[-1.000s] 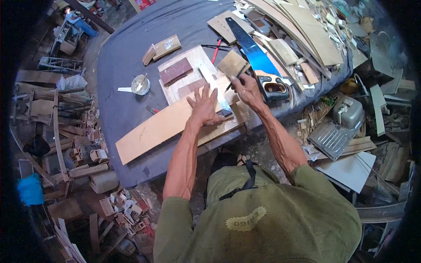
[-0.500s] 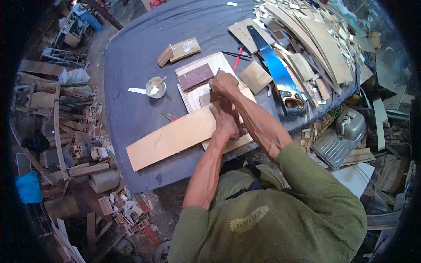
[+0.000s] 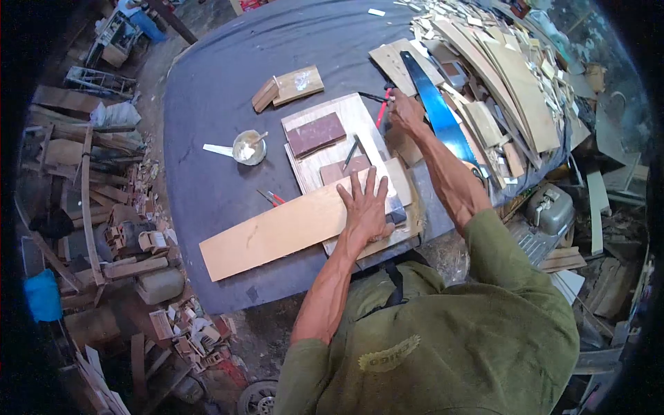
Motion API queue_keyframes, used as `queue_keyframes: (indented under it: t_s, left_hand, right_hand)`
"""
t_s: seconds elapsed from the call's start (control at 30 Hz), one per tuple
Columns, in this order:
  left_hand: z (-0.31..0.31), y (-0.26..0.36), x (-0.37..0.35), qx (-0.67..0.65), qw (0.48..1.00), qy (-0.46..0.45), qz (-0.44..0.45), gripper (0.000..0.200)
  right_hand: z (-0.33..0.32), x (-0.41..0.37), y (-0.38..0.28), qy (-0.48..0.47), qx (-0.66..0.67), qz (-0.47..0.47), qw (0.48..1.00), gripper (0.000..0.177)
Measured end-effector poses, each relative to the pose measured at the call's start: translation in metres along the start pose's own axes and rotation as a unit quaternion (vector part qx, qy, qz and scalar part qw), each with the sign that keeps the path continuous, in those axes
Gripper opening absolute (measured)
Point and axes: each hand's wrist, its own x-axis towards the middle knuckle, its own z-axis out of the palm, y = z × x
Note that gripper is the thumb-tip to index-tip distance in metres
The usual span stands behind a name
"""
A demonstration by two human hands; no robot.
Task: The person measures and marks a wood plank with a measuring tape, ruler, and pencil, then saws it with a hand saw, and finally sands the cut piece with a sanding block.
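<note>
My left hand [image 3: 365, 211] lies with fingers spread on the right end of a long light board [image 3: 277, 228]. My right hand [image 3: 406, 111] reaches over the cloth beside a red tool [image 3: 382, 109] and a dark tool [image 3: 373, 96]; its fingers look bent together, and what they touch is hard to make out. Under the board's end is a pale panel [image 3: 360, 128], bearing a maroon block [image 3: 316, 135] and a dark pencil-like tool [image 3: 351, 153]. A blue-bladed handsaw [image 3: 434, 104] lies right of my right hand.
Wood offcuts [image 3: 515, 83] cover the table's right side. A cup [image 3: 249, 148] with a stick stands left of the panel, near joined wood pieces [image 3: 299, 84]. Red-handled pliers-like tool [image 3: 271, 198] lies by the board. A person [image 3: 142, 21] is at the far upper left.
My right hand has moved away up and right from the panel, and the dark pencil-like tool now lies there. My left hand has spread flat on the board.
</note>
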Motion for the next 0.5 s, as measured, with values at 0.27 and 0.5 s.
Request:
queue_keyframes:
  t_s: [0.27,0.5]
  left_hand:
    - [-0.005,-0.001,-0.002,-0.015,1.000,0.011,0.002,0.118]
    - [-0.003,-0.002,-0.002,-0.010,1.000,0.011,0.008,0.120]
  right_hand:
    - [0.056,0.053,0.034,0.012,-0.139,-0.156,0.978,0.012]
    - [0.013,0.040,0.022,0.059,-0.041,-0.092,0.993,0.023]
